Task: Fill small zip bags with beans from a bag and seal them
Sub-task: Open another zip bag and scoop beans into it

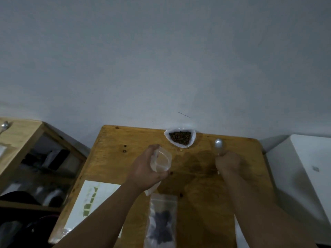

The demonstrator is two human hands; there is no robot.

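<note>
A white plastic bag of dark beans (180,138) stands open at the far edge of the wooden table (114,158), against the wall. My left hand (146,171) grips a small clear zip bag (162,161) with its mouth held open, just left of and nearer than the bean bag. My right hand (227,162) holds a metal spoon (220,145) by its handle, its bowl pointing away to the right of the bean bag. A zip bag with dark beans inside (161,221) lies flat near the front edge between my forearms.
A white sheet with green marks (91,204) lies on the table's left front. A wooden shelf unit (23,144) stands to the left with a second spoon (4,126) on top. A white surface (308,167) sits to the right.
</note>
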